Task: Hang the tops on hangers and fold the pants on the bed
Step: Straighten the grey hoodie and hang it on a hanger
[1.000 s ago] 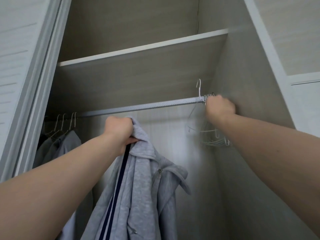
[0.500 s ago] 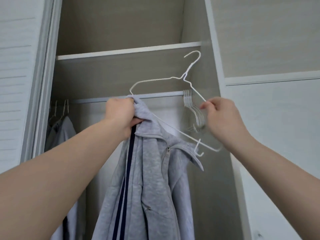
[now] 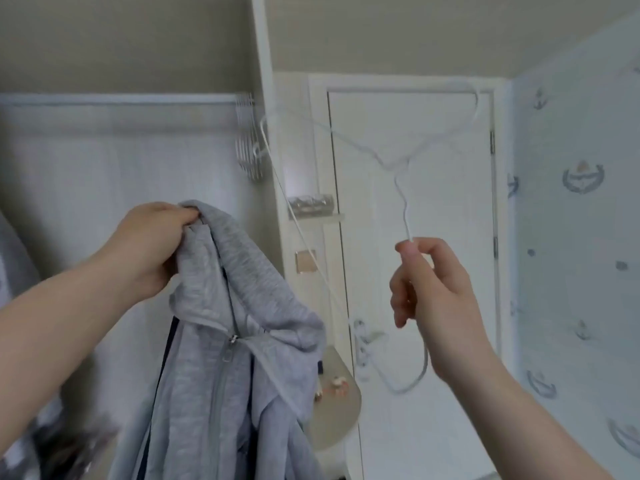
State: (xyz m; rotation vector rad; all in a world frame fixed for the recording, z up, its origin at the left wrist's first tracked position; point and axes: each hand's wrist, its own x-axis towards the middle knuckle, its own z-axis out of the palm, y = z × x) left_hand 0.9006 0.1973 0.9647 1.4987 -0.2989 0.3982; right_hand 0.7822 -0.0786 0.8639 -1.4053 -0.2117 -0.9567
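Note:
My left hand (image 3: 152,247) grips a grey zip hoodie (image 3: 225,341) by its collar and holds it up; the garment hangs down to the bottom edge, with a dark stripe along its left side. My right hand (image 3: 429,299) pinches a white wire hanger (image 3: 398,164) by its neck, upside down. The hook curls below my hand and the triangle spreads above, blurred, in front of the door. The two hands are well apart, and the hanger does not touch the hoodie.
Several spare white hangers (image 3: 247,140) hang bunched at the right end of the wardrobe rail (image 3: 117,98). A white door (image 3: 433,237) with a handle stands ahead. Patterned wallpaper (image 3: 571,237) covers the wall on the right.
My right hand took a hanger off the rail, carried it right and flipped it hook-down. My view swung right from the wardrobe to the door. My left hand kept hold of the hoodie.

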